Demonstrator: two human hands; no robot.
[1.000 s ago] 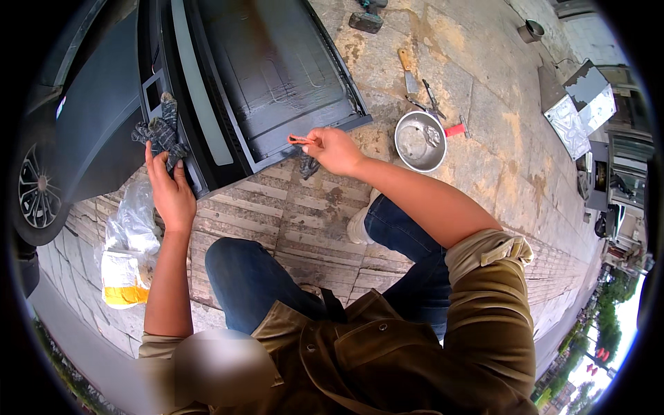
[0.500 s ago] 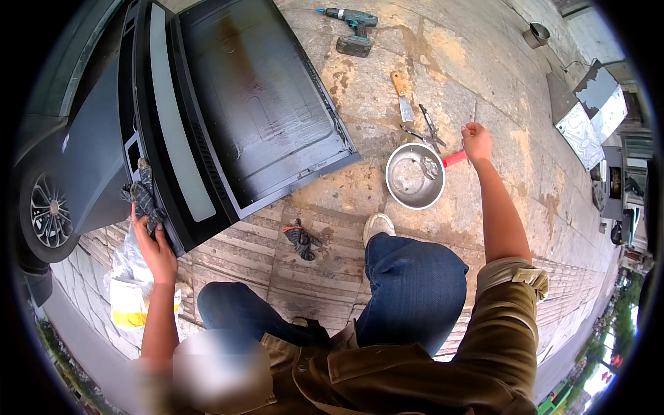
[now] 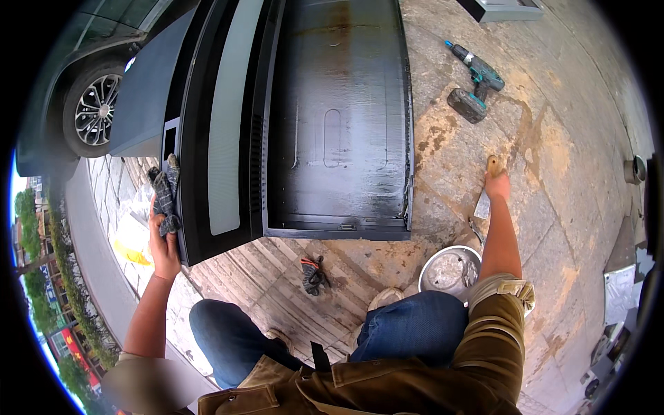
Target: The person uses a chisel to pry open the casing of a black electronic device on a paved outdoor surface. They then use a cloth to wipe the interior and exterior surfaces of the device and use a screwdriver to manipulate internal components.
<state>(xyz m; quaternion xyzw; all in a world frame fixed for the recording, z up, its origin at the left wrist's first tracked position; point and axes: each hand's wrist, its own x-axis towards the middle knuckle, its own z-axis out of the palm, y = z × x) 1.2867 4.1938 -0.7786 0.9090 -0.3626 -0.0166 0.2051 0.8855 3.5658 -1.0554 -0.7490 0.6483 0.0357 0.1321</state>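
Note:
My left hand (image 3: 164, 252) is closed on a dark knitted work glove (image 3: 164, 190), against the outer edge of a black appliance housing (image 3: 194, 214); some of its fingers are hidden by the glove. My right hand (image 3: 496, 185) is wrapped round the wooden handle (image 3: 492, 164) of a scraper on the ground. The scraper's metal blade (image 3: 482, 206) shows below the fist, pointing towards me. Nearer to me stands a metal pan (image 3: 449, 268) with greyish contents, partly covered by my right forearm.
The housing's shallow inner tray (image 3: 332, 187) looks wet and grimy. A teal and black cordless drill (image 3: 477, 79) lies on the stone paving. Another dark glove (image 3: 315, 275) is on the ground before my feet. A white and yellow bag (image 3: 131, 238) and a car wheel (image 3: 98, 111) are at left.
My right hand has left the area by the pan's red handle, moved farther out and taken hold of the scraper. My left hand stays at the housing's edge. The view has turned.

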